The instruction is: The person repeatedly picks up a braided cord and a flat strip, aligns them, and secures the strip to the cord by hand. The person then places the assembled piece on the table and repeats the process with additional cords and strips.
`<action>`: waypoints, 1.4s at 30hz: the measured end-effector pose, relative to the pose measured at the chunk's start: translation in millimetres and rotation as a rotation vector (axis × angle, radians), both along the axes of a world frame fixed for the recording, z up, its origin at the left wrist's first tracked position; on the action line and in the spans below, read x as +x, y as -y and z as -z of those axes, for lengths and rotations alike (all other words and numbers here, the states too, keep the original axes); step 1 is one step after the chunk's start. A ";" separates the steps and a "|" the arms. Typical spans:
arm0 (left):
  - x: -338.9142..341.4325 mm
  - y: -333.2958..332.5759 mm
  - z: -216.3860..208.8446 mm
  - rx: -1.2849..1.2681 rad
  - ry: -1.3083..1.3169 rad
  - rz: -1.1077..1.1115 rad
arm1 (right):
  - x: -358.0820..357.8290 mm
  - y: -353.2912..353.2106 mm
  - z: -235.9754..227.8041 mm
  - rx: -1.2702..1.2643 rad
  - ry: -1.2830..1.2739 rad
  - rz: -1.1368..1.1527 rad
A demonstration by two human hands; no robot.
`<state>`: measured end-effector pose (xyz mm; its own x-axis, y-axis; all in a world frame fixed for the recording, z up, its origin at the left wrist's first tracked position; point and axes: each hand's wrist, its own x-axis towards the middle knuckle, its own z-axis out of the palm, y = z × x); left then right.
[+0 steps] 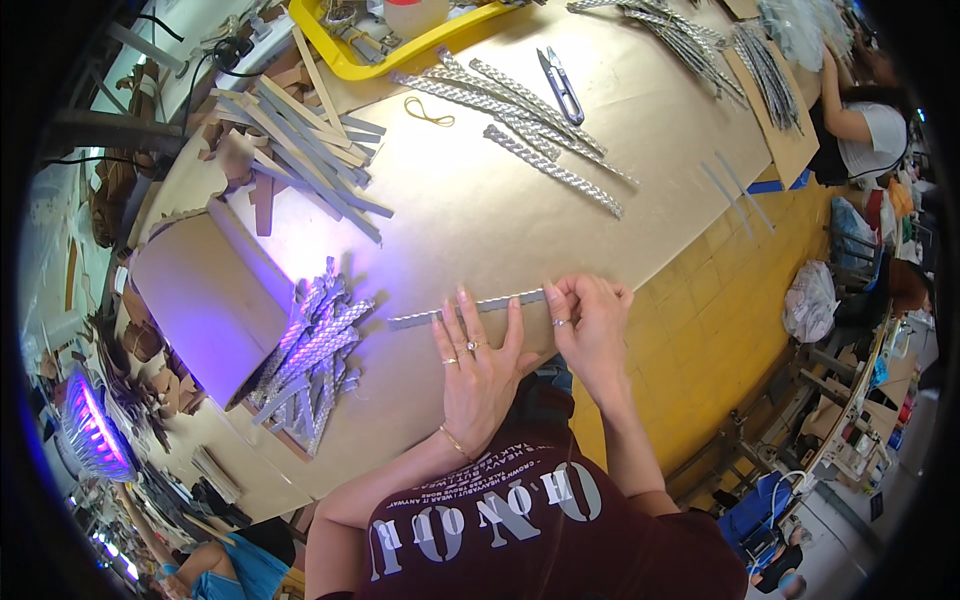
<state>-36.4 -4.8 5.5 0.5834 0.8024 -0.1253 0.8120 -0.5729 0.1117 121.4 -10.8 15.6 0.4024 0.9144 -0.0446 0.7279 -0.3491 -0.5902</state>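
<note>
A narrow grey strip (410,321) with a pale braided edge lies across the near part of the table. My left hand (478,375) presses flat on it, fingers spread and rings showing. At the strip's right end, the thumb and fingers of my right hand (592,335) are pinched together on it; the fingertips partly hide that end. To the left is a heap of braided silver strips (325,345), spilling from the mouth of a brown curved holder (205,290). Several more braided strips (520,110) lie farther off, beside small thread snips (560,85).
A yellow tray (350,70) stands at the far edge, near a yellow rubber band (430,112). Loose grey and tan strips (300,140) pile at the far left. A purple-lit lamp (95,430) is at the left. Another person (865,130) sits at the far right.
</note>
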 end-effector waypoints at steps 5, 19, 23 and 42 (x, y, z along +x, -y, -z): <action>-0.9 0.6 1.3 0.008 -0.008 0.006 | -5.6 1.4 3.8 0.035 0.057 0.026; -2.2 1.3 8.2 0.083 0.043 0.014 | 1.1 37.6 40.9 0.284 0.393 -0.210; -7.4 -2.4 15.5 0.148 0.115 0.015 | -3.0 33.9 54.6 0.438 0.218 -0.072; -109.2 -11.7 -51.6 0.363 0.481 -0.279 | 2.7 32.2 75.3 0.577 0.052 0.000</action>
